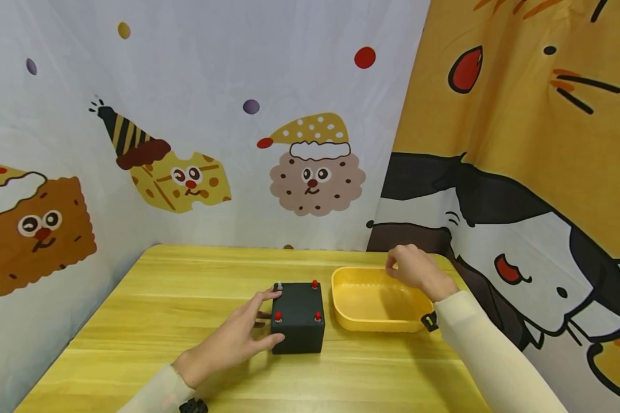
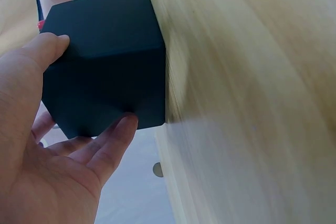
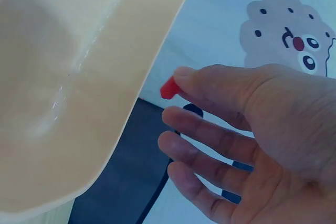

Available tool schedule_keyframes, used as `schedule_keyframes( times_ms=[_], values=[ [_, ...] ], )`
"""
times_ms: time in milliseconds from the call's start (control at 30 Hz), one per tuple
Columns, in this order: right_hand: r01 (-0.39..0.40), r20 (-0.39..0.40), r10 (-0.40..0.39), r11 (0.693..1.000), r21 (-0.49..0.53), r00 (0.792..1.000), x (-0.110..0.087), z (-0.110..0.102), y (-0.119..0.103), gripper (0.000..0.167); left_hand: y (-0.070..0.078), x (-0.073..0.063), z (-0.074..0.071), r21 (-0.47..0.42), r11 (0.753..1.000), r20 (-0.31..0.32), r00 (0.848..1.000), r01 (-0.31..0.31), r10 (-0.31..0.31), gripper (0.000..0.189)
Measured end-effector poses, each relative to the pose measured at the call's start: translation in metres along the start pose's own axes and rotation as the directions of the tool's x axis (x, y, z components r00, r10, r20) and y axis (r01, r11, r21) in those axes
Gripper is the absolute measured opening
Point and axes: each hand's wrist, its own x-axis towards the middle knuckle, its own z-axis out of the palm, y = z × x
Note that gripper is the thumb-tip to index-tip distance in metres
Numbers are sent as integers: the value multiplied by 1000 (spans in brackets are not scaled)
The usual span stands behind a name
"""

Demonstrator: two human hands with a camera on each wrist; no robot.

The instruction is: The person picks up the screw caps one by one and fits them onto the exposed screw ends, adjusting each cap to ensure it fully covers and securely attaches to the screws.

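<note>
A black box (image 1: 298,304) stands on the table, with several small posts on its top. Three carry red caps; the rear-left post (image 1: 279,285) shows bare metal, beside the left index fingertip. My left hand (image 1: 232,335) holds the box from its left, the thumb at the near edge and the fingers around the side, as the left wrist view also shows. Over the far rim of a yellow tray (image 1: 382,328), my right hand (image 1: 415,268) pinches a small red cap (image 3: 168,88) between thumb and index finger. The other right fingers are loosely bent.
The yellow tray sits just right of the box. Both stand on a yellow wood-grain table (image 1: 186,281). Cartoon-printed curtains (image 1: 212,115) hang behind the table and along its right side.
</note>
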Motion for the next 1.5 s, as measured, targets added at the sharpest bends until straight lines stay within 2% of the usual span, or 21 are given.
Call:
schedule_keyframes(
  times_ms=[200,367,533,900,1267,1500],
  values=[
    [-21,-19,23,994,107,1000,-6,-1,-11,5,-1,0,1,-5,1000,7,1000,3,-3,92],
    [5,-79,8,986,164,997,-10,0,-21,8,-2,0,1,-3,1000,4,1000,-5,5,91],
    [40,-128,-16,982,185,992,-12,3,-27,8,-1,0,0,5,1000,0,1000,-8,8,90],
    [59,-158,-27,979,197,987,-15,4,-42,5,0,-1,-2,3,1000,2,1000,-15,15,91],
    [120,-199,-78,971,206,977,-18,5,-61,5,0,-1,-1,-1,999,-7,999,-39,39,88],
    [165,-211,-113,956,244,971,-19,5,-74,4,1,-2,-1,5,999,-8,999,-47,47,87]
  ],
)
